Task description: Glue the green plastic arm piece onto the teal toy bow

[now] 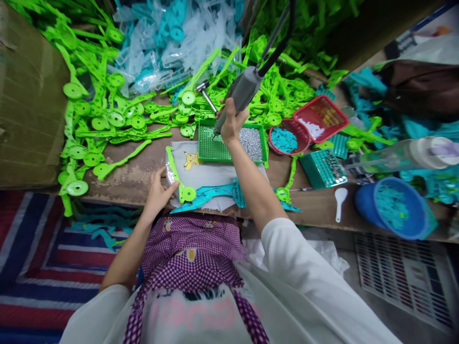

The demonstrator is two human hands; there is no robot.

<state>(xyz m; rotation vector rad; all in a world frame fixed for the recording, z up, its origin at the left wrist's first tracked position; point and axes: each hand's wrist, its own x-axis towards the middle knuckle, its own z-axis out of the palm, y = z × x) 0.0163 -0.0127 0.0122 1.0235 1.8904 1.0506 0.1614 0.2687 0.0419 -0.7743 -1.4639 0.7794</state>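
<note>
Screw pick-up under way: right hand (231, 125) clenched around a grey powered screwdriver (241, 93) hung from a cable at twelve o'clock, bit tip lowered onto the green screw tray (211, 148) at the perforated left half, silver screws (251, 142) heaped in the right half of that tray. Left hand (158, 193) at seven o'clock from the tray, fingers and thumb pressed on the near end of a green plastic arm (175, 174), grip loosely closed on it rather than fully wrapped. Green arm lying on a white cloth (204, 174) at the table's near edge, round end touching a teal plastic part (215, 193) stretched toward three o'clock. Judged step: seating one screw on the bit before driving it into the held assembly. Next move likely calling for a straight lift off the tray, a short swing toward six o'clock, a vertical bit over the round boss, and a firm left-hand hold against twisting. Further off: heaps of green parts (107, 114) at ten o'clock, red baskets (319, 117) at two o'clock, blue bowl (392, 208) at four o'clock, bare wooden table (132, 179) between.
</note>
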